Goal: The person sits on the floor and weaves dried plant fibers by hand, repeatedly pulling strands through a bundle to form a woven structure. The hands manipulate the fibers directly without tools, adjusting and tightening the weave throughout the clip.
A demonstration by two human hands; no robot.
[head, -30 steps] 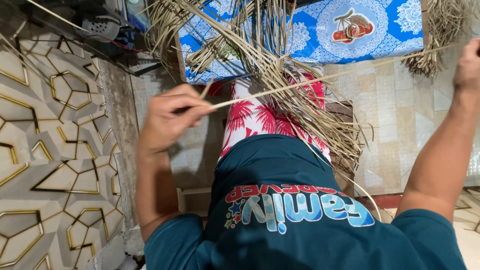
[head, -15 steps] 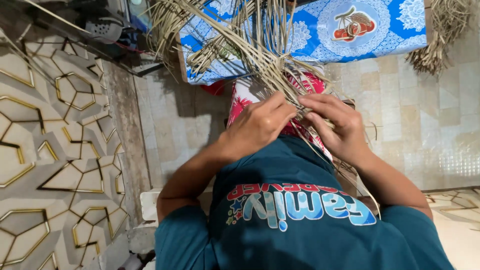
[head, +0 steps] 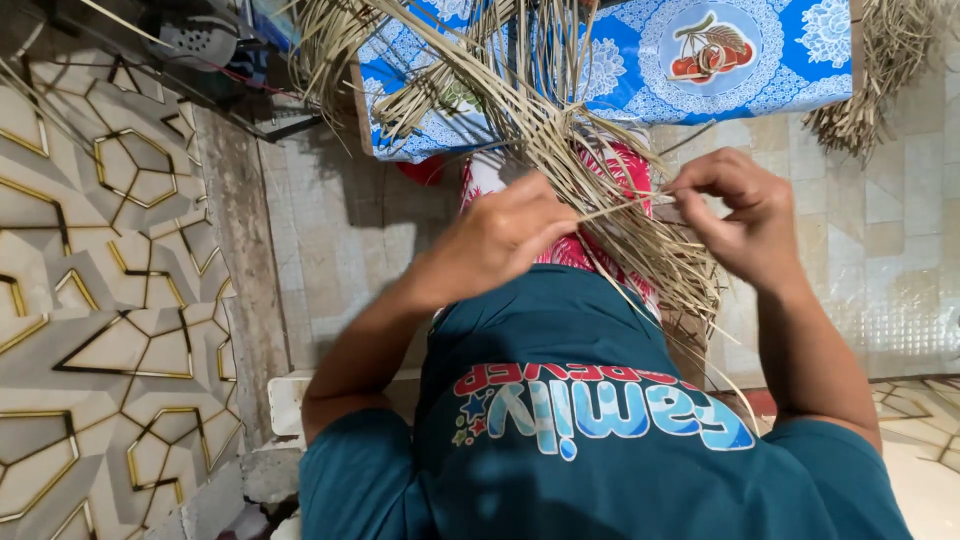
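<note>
A bundle of dry straw strips (head: 600, 180) lies across my lap, over red patterned shorts (head: 630, 170). My left hand (head: 500, 240) presses on the strips near the middle of the bundle, fingers curled over them. My right hand (head: 745, 215) pinches one thin strip (head: 625, 207) that runs level between both hands. Long loose ends fan out upward and down to the right. My teal shirt (head: 600, 440) fills the lower part of the view.
A blue and white patterned cloth (head: 740, 60) covers a low surface ahead. More straw (head: 880, 90) lies at the upper right on the tiled floor (head: 900, 260). A wall with gold geometric lines (head: 110, 300) stands on the left.
One second ago my hands were far apart, pulling a strip taut. They came together on the bundle, and now the right hand has drawn slightly right with a strip.
</note>
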